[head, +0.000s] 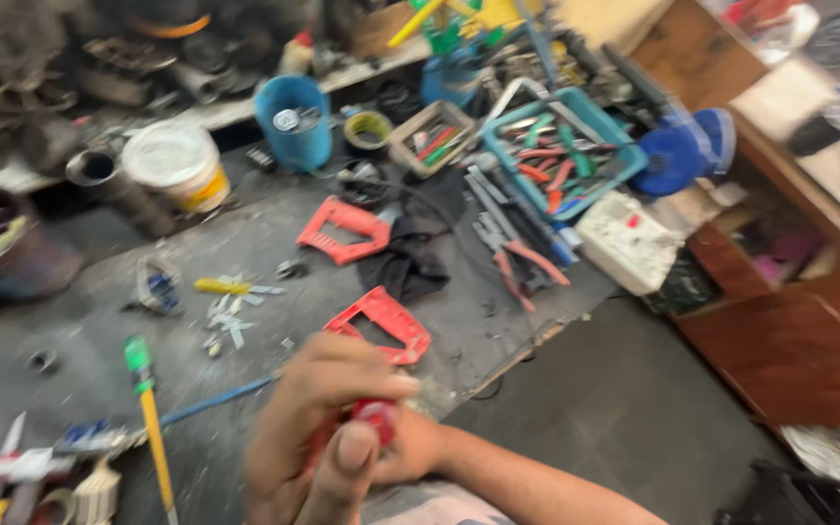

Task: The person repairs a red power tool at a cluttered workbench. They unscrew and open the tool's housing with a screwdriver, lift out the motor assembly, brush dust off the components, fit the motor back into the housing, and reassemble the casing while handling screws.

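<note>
We look down on a grey, scuffed surface crowded with tools, and the view is blurred. Low in the picture our two hands meet over its front edge. The left hand curls closed around a small red part, thumb up in front; the right hand presses against the part from the other side, fingers mostly hidden, so we judge it gripping too. Just beyond the fingers lies a red frame, and a second one further back beside a black cloth. A yellow screwdriver lies to the left, pliers to the right. The part sits over the edge, so we think a slip could drop it to the floor. Small scraps nearby could easily scatter.
</note>
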